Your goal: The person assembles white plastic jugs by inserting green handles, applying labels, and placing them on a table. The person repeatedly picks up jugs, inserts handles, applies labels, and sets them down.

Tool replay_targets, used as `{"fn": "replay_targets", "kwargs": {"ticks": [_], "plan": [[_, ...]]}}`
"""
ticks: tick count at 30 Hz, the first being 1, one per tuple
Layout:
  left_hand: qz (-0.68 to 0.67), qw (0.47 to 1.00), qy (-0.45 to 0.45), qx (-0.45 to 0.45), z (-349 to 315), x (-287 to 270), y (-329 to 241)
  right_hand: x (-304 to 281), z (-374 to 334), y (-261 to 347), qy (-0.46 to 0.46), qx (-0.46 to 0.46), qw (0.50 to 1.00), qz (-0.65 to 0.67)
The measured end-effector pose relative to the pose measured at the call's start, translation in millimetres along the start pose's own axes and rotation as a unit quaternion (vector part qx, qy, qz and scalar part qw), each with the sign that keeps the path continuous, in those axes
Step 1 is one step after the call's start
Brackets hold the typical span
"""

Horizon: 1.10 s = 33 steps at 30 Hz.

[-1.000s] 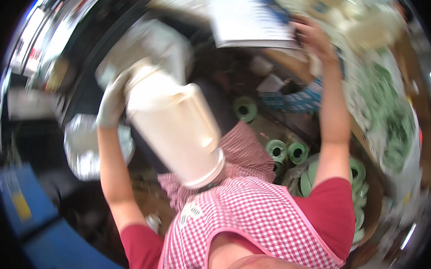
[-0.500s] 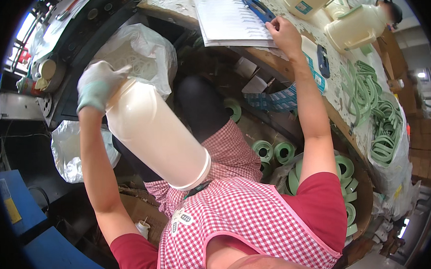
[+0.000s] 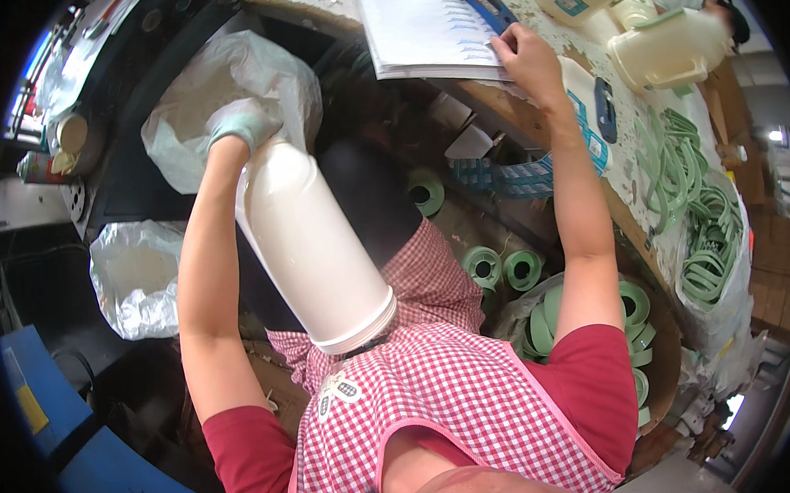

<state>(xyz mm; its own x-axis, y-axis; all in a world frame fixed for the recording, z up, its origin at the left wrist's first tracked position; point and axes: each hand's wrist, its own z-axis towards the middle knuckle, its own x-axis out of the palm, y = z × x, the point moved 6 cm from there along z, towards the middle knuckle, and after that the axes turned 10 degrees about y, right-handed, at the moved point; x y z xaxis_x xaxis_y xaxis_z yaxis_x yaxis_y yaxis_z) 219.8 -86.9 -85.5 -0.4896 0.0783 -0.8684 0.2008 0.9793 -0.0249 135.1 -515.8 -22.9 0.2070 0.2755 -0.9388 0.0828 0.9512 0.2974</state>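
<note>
A large white plastic jug (image 3: 311, 237) leans across my lap, its ridged round end against my checked apron. My gloved left hand (image 3: 244, 123) is closed at the jug's far end, over an open clear plastic bag (image 3: 286, 75); its fingertips are partly hidden. At the bench edge, my bare right hand (image 3: 528, 60) has its fingers curled by the corner of a white paper stack (image 3: 412, 30). A blue slotted tool (image 3: 486, 5) lies on the papers beside my right fingertips. What these fingers pinch, if anything, is too small to make out.
More cream jugs (image 3: 655, 50) stand at the bench's far right. Green strips (image 3: 707, 233) hang over a bag there. A second blue tool (image 3: 605, 109) lies by my right forearm. Green rolls (image 3: 521, 270) fill the space below. Another plastic bag (image 3: 136, 280) sits at left.
My left hand has moved right, over the plastic bag, and the jug's far end has swung right with it. My right hand has stayed almost where it was.
</note>
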Motion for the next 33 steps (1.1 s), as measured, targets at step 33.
{"fn": "replay_targets", "kwargs": {"ticks": [33], "plan": [[-0.485, 0.805, -0.311, 0.144, -174.9, 92.3, 25.6, 123.5, -148.8, 240.1, 0.238, -0.057, 0.842, 0.481]]}}
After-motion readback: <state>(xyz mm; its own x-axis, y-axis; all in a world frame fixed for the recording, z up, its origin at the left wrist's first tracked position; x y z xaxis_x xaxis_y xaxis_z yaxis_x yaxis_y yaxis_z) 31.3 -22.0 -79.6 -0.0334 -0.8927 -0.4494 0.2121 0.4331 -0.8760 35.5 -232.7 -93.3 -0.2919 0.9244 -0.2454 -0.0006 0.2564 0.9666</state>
